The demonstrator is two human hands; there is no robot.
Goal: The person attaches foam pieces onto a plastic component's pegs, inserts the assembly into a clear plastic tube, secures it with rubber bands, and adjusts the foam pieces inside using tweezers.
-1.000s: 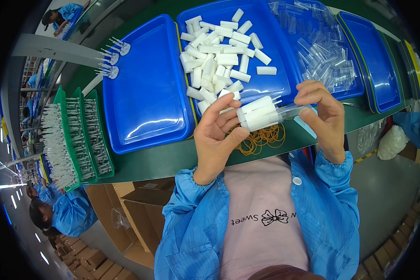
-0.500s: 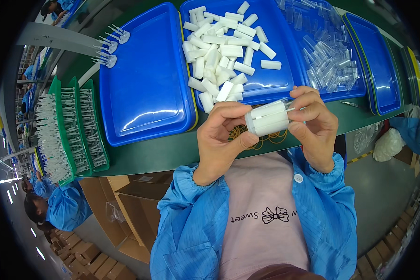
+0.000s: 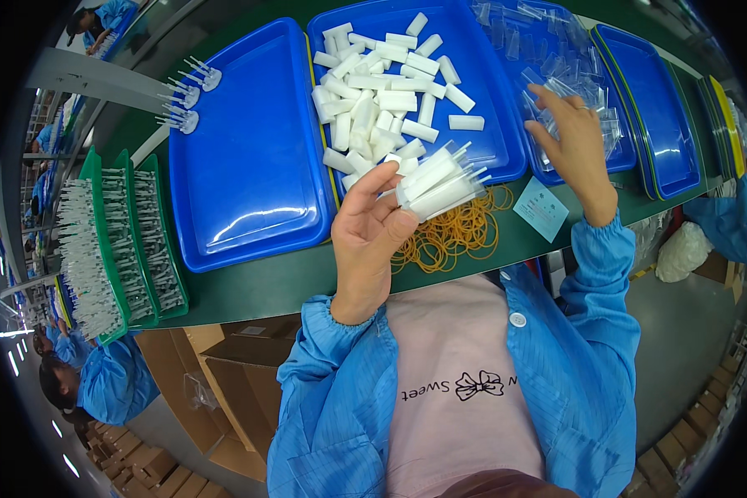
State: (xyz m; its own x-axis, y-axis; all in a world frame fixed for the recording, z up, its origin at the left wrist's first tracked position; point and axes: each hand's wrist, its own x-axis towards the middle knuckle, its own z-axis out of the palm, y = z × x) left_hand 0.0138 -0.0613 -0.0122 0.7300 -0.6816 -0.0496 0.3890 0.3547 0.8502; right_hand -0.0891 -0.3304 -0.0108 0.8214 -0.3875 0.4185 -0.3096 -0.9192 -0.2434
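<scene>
My left hand [image 3: 363,236] is closed around the base of a cluster of white foam pieces [image 3: 440,184] with clear plastic sleeves and thin white stems; it is tilted, its stems pointing right and away from me. My right hand [image 3: 577,149] reaches over the blue tray of clear plastic sleeves [image 3: 548,50], fingers apart, fingertips at the edge of the pile. Whether they touch a sleeve is hard to see. Beyond my left hand, many white foam pieces [image 3: 394,87] lie in the middle blue tray [image 3: 494,153].
Yellow-brown rubber bands [image 3: 448,245] and a pale blue card [image 3: 542,210] lie on the green table. At left are a blue tray [image 3: 245,158] with several stemmed white parts [image 3: 183,116] on its edge, and green racks [image 3: 112,241]. Stacked trays [image 3: 656,108] stand right; cardboard boxes [image 3: 249,373] below.
My right hand has left the cluster and moved right and away to the clear sleeves. My left hand keeps hold of the cluster, shifted left and tilted. The rubber bands and card are now uncovered.
</scene>
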